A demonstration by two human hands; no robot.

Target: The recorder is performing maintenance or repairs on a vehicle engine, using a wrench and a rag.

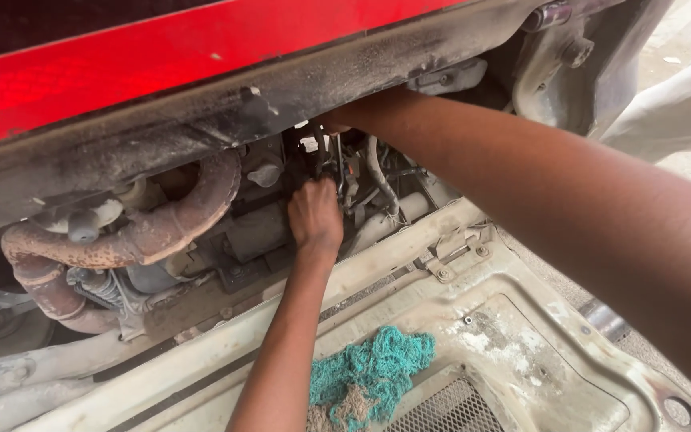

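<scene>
My left hand reaches up from the bottom of the view into an engine bay. Its fingers are curled on a dark fitting among cables and hoses. My right arm crosses in from the right, and my right hand goes in behind a grimy dark crossbeam, so its fingers are hidden. Both hands are close together, right above left, near a bundle of wires.
A rusty curved exhaust pipe lies left of the hands. A red body panel hangs over the bay. A dirty cream metal panel lies below, with a teal rag on it. A light-clothed person is at the right.
</scene>
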